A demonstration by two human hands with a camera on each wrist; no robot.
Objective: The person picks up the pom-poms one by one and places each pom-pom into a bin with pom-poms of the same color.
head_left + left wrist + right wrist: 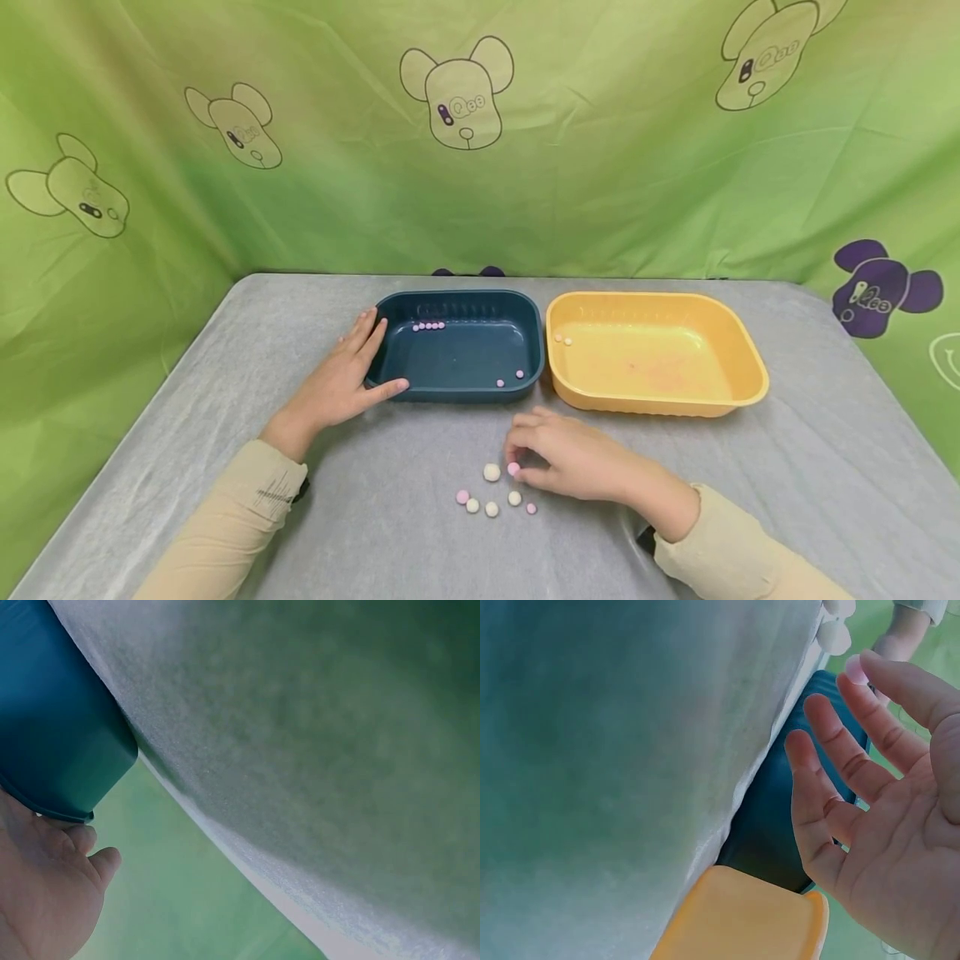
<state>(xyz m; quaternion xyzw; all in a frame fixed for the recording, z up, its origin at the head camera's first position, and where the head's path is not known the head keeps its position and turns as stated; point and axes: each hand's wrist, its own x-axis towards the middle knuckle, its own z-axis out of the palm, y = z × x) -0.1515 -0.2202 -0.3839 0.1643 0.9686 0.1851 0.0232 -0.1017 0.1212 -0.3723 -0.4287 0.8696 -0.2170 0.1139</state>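
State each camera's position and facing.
Head: on the person's head, facing forward and down at the blue bin, yellow bin and loose balls; left hand, right hand and sleeves show.
Left wrist: on that wrist, facing the blue bin and grey table; part of the left hand shows.
Right wrist: on that wrist, facing the right hand pinching a pink ball, bins visible; part of the left arm also shows.
Head and right wrist share both bins and that ball.
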